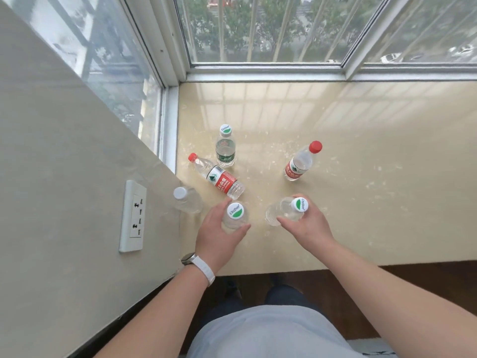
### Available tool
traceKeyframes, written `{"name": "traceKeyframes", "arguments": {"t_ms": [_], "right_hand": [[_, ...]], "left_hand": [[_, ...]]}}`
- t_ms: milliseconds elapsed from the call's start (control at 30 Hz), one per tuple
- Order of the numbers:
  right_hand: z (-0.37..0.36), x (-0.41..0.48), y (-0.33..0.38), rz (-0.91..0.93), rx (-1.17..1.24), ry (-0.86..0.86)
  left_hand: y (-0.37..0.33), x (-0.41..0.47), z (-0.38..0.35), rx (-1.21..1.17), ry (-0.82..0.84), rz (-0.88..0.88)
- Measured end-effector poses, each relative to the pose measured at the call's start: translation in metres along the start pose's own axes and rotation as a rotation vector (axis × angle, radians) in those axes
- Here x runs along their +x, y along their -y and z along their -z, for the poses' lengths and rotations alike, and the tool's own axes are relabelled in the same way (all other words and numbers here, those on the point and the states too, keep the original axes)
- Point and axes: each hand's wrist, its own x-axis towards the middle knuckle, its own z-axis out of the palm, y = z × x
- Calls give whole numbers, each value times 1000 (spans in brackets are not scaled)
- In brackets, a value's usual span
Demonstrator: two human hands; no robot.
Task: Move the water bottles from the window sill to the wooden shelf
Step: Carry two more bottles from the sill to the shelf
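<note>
- Window sill [361,202]: a glossy beige surface that ran below the window frame and carried six water bottles.
- Left hand [219,239]: curled around an upright bottle with a white-and-green cap [235,215] near the sill's front edge; thumb and fingers wrapped its body. A white-strapped watch [198,267] sat on the wrist.
- Right hand [307,226]: closed on a second white-and-green-capped bottle [286,211], held just below the cap. This bottle leaned to the left; whether its base touched the sill could not be told.
- Lying bottle, red label [219,179]: on its side just beyond the left hand, red cap pointing toward the left wall.
- Upright bottle, green label [225,148]: stood directly behind the lying one, close to it.
- Red-capped bottle [302,161]: stood apart on the right, beyond the right hand.
- White-capped bottle [185,200]: stood at the sill's left edge, beside the wall.
- Wall socket [133,215]: a white plate on the beige wall left of the sill.
</note>
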Motion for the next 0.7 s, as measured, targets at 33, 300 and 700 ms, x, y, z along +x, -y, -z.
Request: {"name": "traceKeyframes", "arguments": {"t_ms": [33, 300, 700], "right_hand": [[7, -9, 4, 2, 21, -27], [58, -67, 16, 15, 179, -317], [169, -123, -37, 65, 429, -672]], "left_hand": [[-5, -1, 1, 3, 8, -30], [-62, -6, -12, -17, 101, -243], [-170, -48, -98, -40, 291, -505]]}}
